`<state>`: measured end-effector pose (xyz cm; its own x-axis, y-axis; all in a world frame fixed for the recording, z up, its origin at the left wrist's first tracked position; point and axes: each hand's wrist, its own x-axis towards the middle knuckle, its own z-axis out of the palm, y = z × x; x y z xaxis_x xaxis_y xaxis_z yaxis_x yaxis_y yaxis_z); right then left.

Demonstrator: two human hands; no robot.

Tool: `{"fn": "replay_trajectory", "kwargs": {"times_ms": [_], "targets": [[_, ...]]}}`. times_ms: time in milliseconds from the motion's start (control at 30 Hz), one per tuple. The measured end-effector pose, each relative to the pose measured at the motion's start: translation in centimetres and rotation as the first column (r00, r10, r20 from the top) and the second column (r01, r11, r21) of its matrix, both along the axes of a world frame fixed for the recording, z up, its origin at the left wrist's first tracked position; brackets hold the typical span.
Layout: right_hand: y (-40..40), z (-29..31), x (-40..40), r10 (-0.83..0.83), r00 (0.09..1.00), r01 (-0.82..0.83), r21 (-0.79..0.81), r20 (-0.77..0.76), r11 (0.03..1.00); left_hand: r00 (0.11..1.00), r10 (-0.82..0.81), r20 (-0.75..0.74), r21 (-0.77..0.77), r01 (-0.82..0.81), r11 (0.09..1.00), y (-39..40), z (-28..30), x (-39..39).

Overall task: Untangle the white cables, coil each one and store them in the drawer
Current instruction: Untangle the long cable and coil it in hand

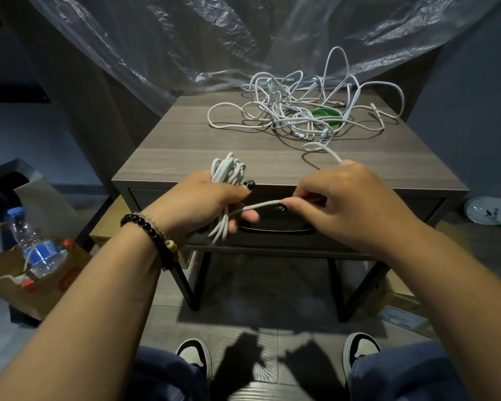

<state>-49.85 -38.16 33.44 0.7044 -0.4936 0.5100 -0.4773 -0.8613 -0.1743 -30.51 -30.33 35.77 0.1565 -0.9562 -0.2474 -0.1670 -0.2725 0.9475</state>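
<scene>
A bundle of coiled white cable (227, 180) was gripped in the left hand (206, 204), its loops standing up above the fist and hanging out below it. The free tail of the same cable (262, 205) was pinched between the fingertips of the right hand (344, 206) and drawn taut across to the left. A further stretch of it (323, 150) could be seen rising past the right hand toward the counter top (168, 146).

The step in hand was judged to be the winding of the tail around the bundle. It would be best done with the coil held firmly closed, so that the loops were not allowed to slip, and with each turn laid snugly beside the last. Enough slack should be fed through the right hand that the tail was not dragged back into the pile.

The remaining tangle of white cables (301, 111) lay well back on the counter, near its far edge, with a green ring (326, 113) caught among them. Most of the task was therefore judged to be left.

Both hands were held just in front of the counter's near edge, over the closed drawer (359, 224) and its dark handle (275, 228). Open space was left below, above the knees and floor. A paper bag with a water bottle (34, 244) stood to the left, well apart, and plastic sheeting (185, 33) hung behind the counter.
</scene>
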Motion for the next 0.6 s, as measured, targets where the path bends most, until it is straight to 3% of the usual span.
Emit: {"fn": "replay_trajectory", "kwargs": {"times_ms": [167, 367, 467, 600], "targets": [[-1.3, 0.2, -1.3, -0.043, 0.997, 0.042, 0.01, 0.066, 0.999, 0.998, -0.017, 0.062, -0.033, 0.019, 0.999, 0.5, -0.1, 1.2], [-1.0, -0.1, -0.9, -0.109, 0.987, 0.112, -0.013, 0.116, 0.994, 0.945, -0.324, -0.04, -0.008, 0.324, 0.946, 1.0, -0.9, 0.4], [-0.7, -0.1, -0.7, -0.128, 0.982, 0.134, -0.031, 0.141, 0.991, 0.927, -0.361, -0.102, 0.037, 0.366, 0.93, 1.1, -1.1, -0.3], [-0.5, -0.1, -0.6, -0.139, 0.978, 0.148, -0.046, 0.154, 0.988, 0.938, -0.33, 0.102, 0.057, 0.326, 0.944, 0.7, -1.4, -1.1]]}}
